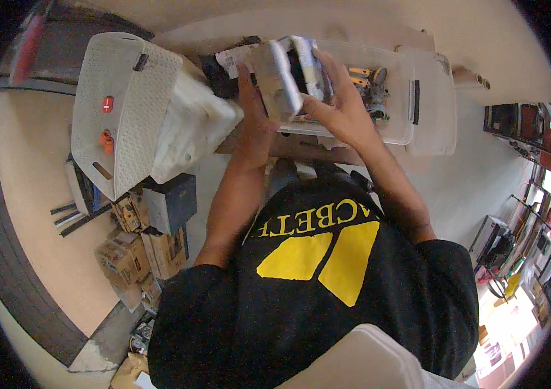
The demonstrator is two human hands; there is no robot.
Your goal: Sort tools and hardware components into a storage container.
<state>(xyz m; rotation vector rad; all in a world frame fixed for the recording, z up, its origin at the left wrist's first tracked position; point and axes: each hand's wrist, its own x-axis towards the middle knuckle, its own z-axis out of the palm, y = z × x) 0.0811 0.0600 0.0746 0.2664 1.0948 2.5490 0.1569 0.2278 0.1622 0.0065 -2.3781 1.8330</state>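
I hold a stack of small boxes, white and grey with dark sides, above a clear plastic bin. My left hand presses against the stack's left side. My right hand grips it from the right, fingers spread over the top. Inside the bin lie yellow and dark tools. My black shirt with yellow shapes fills the lower middle of the view.
A white perforated plastic crate with a white bag in it stands at the left. Several cardboard boxes and a dark box sit below it on the floor. The bin's white lid lies at the right. Cluttered shelves line the far right.
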